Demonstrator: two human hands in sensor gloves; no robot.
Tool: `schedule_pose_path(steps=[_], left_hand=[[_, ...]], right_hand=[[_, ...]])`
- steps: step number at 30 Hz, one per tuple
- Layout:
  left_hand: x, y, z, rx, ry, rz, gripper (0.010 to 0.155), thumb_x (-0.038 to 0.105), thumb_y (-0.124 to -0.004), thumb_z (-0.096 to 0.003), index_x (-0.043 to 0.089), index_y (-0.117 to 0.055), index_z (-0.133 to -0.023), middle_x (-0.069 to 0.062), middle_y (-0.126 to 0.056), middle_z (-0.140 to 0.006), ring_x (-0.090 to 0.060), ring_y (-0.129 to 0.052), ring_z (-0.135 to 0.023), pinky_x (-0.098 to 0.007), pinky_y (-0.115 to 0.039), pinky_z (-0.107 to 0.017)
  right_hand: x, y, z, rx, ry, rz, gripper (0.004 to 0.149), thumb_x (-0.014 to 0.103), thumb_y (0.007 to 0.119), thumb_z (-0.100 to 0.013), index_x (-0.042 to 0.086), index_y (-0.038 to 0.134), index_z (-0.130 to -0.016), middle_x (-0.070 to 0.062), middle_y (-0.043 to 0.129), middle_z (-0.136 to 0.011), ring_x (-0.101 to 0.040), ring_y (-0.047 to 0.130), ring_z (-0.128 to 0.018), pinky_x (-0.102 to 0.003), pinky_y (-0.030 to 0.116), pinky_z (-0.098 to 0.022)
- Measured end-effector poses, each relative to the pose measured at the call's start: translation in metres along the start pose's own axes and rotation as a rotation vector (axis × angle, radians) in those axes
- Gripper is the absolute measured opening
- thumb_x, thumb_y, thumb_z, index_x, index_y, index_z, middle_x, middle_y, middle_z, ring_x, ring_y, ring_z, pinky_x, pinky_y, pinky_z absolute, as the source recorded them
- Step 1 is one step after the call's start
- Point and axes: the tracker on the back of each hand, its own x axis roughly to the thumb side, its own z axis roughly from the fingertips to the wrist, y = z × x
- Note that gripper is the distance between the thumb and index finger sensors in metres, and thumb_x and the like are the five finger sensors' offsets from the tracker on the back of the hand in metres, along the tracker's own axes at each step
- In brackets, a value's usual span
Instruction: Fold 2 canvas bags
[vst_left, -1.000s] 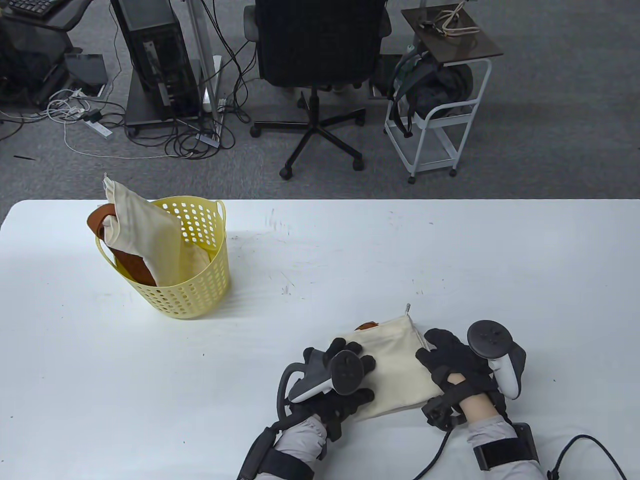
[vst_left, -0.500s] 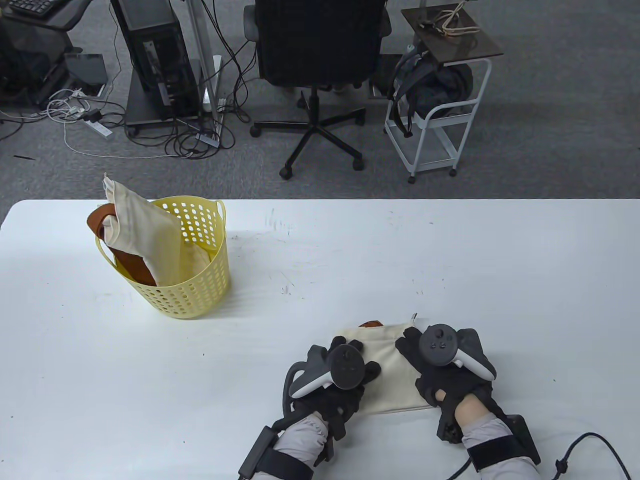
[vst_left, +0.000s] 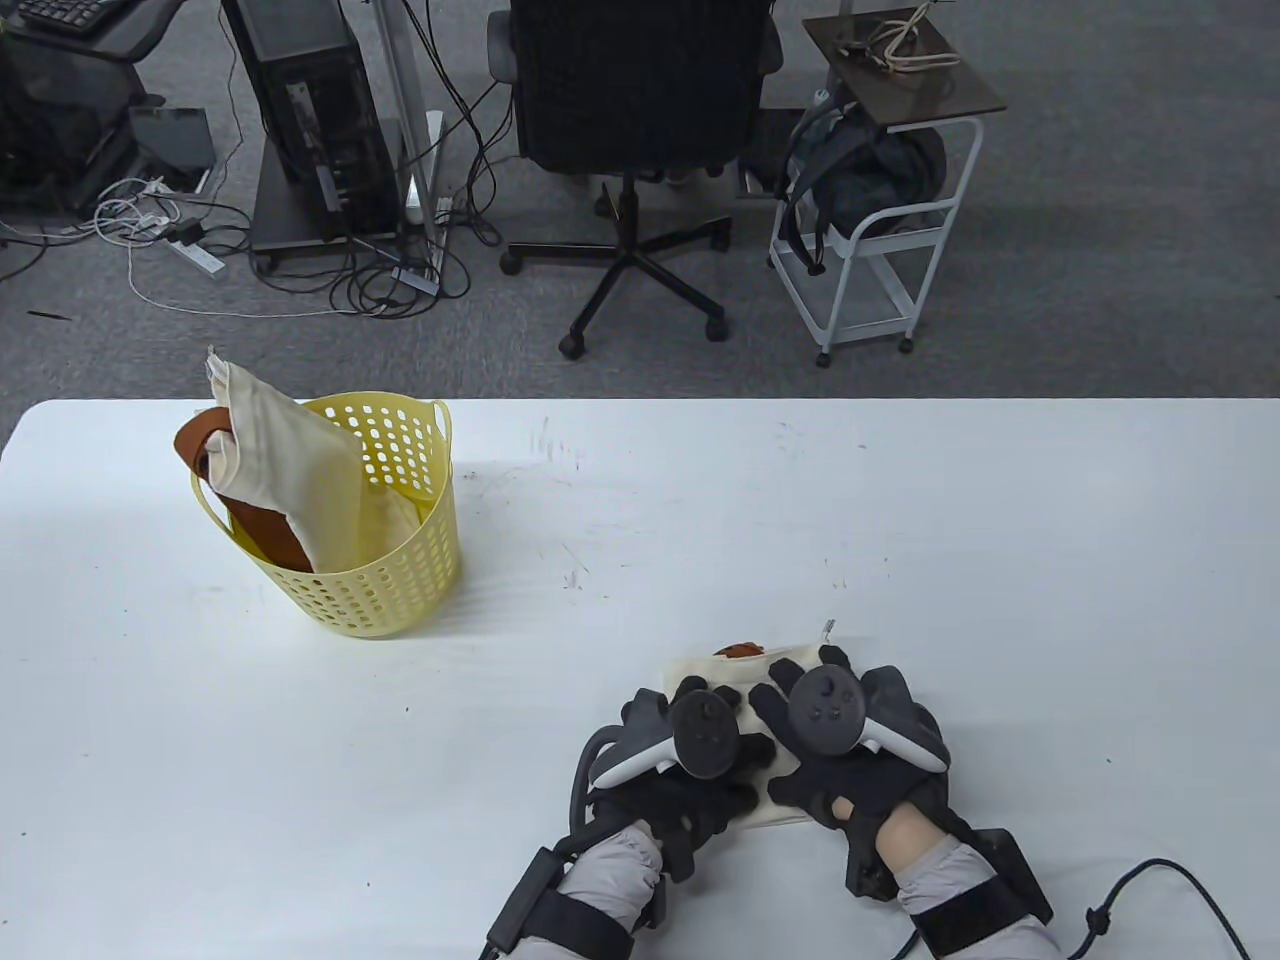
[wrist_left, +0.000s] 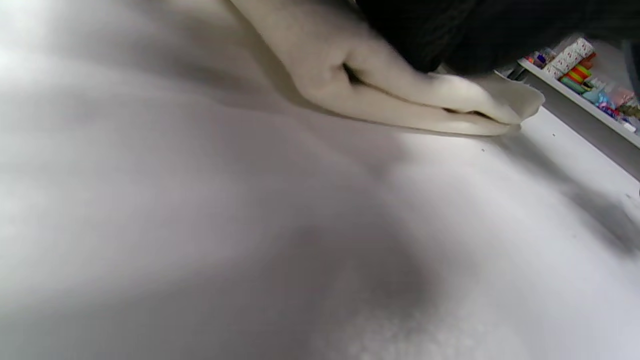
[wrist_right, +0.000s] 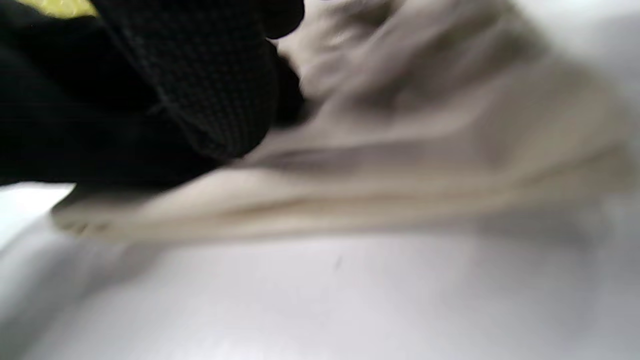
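A cream canvas bag (vst_left: 722, 668) lies folded on the white table (vst_left: 900, 500) near the front edge, mostly covered by both hands. A brown strap end (vst_left: 741, 651) and a zipper pull (vst_left: 828, 627) stick out at its far side. My left hand (vst_left: 690, 705) presses flat on the bag's left part; the bag's layered edge shows in the left wrist view (wrist_left: 400, 100). My right hand (vst_left: 795, 690) grips the bag's right side and holds it folded over towards the left; the cloth shows bunched in the right wrist view (wrist_right: 425, 150). A second cream bag (vst_left: 270, 440) with brown straps stands in a yellow basket (vst_left: 400, 590).
The basket stands at the table's left. Beyond the far edge are an office chair (vst_left: 630, 100), a white cart (vst_left: 870, 250) and a computer stand (vst_left: 310, 130) with cables on the floor.
My right hand has moved left, carrying the bag's right side over the middle, so the visible bag is narrower. My left hand has shifted slightly right and stays pressed on the bag.
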Motion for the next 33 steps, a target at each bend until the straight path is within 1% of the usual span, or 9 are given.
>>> schedule_pose_path(steps=[2,5,6,7,9,13,22,27,33], left_hand=[[0.000,0.000,0.000,-0.005,0.003,-0.007,0.065,0.045,-0.077,-0.0601,0.045,-0.043,-0.115,0.004,-0.009,-0.123,-0.024,0.010,-0.106,-0.074,-0.002,-0.065],[-0.002,0.002,0.001,0.005,0.027,-0.015,0.078,0.049,-0.078,-0.0589,0.040,-0.026,-0.117,0.007,-0.011,-0.123,-0.020,0.007,-0.108,-0.073,-0.002,-0.065],[-0.004,0.002,0.002,0.004,0.033,-0.015,0.080,0.050,-0.078,-0.0588,0.039,-0.025,-0.117,0.009,-0.011,-0.123,-0.019,0.008,-0.108,-0.073,-0.002,-0.065],[-0.005,0.002,0.002,0.010,0.036,-0.015,0.080,0.051,-0.078,-0.0583,0.039,-0.025,-0.117,0.010,-0.011,-0.123,-0.018,0.007,-0.108,-0.073,-0.002,-0.066],[-0.007,0.005,0.003,0.022,0.055,-0.013,0.084,0.054,-0.080,-0.0566,0.037,-0.025,-0.118,0.010,-0.011,-0.123,-0.018,0.006,-0.108,-0.073,-0.003,-0.066],[-0.020,0.015,0.010,0.042,0.106,0.023,0.088,0.052,-0.086,-0.0542,0.034,-0.028,-0.119,0.008,-0.013,-0.124,-0.035,-0.004,-0.111,-0.076,-0.007,-0.065],[-0.030,0.019,0.014,-0.058,0.132,0.098,0.092,0.047,-0.088,-0.0542,0.037,-0.021,-0.116,0.011,-0.004,-0.120,-0.034,0.007,-0.107,-0.076,-0.001,-0.062],[-0.028,0.018,0.015,-0.075,0.147,0.072,0.095,0.050,-0.087,-0.0531,0.036,-0.017,-0.115,0.009,-0.002,-0.119,-0.035,0.008,-0.106,-0.076,-0.002,-0.062],[-0.025,0.017,0.015,-0.081,0.164,0.050,0.096,0.052,-0.086,-0.0523,0.036,-0.015,-0.114,0.008,-0.001,-0.118,-0.036,0.008,-0.106,-0.077,-0.002,-0.062]], right_hand=[[-0.012,0.001,-0.003,0.042,0.014,-0.076,0.086,0.039,0.086,-0.047,0.032,0.028,-0.110,0.006,0.008,-0.114,-0.036,-0.013,-0.093,-0.071,-0.005,-0.056],[-0.021,-0.003,-0.002,0.039,0.080,-0.063,0.083,0.033,0.089,-0.046,0.033,0.034,-0.109,0.013,0.015,-0.114,-0.025,-0.009,-0.097,-0.068,-0.008,-0.058],[-0.023,-0.006,0.000,0.039,0.113,-0.052,0.083,0.031,0.090,-0.046,0.033,0.036,-0.109,0.013,0.016,-0.114,-0.026,-0.009,-0.097,-0.068,-0.008,-0.059],[-0.025,-0.008,0.001,0.030,0.148,-0.032,0.082,0.030,0.090,-0.046,0.034,0.038,-0.109,0.015,0.020,-0.114,-0.038,-0.009,-0.097,-0.070,-0.008,-0.058],[-0.033,-0.011,0.002,0.046,0.171,-0.057,0.081,0.027,0.090,-0.046,0.035,0.039,-0.108,0.018,0.023,-0.113,-0.035,-0.008,-0.098,-0.069,-0.007,-0.060],[-0.045,-0.014,0.004,0.035,0.199,-0.097,0.082,0.027,0.092,-0.045,0.036,0.040,-0.108,0.019,0.024,-0.113,-0.035,-0.006,-0.099,-0.069,-0.005,-0.062],[-0.052,-0.014,-0.001,0.125,0.178,-0.183,0.084,0.018,0.087,-0.045,0.038,0.035,-0.107,0.021,0.017,-0.111,-0.036,-0.005,-0.099,-0.069,-0.001,-0.063],[-0.041,-0.009,-0.004,0.083,0.192,-0.084,0.083,0.013,0.081,-0.046,0.035,0.029,-0.107,0.018,0.010,-0.111,-0.038,-0.004,-0.099,-0.070,0.002,-0.064],[-0.042,-0.008,-0.003,0.047,0.195,-0.089,0.082,0.013,0.082,-0.046,0.036,0.032,-0.107,0.018,0.014,-0.111,-0.038,-0.001,-0.099,-0.070,0.003,-0.064]])
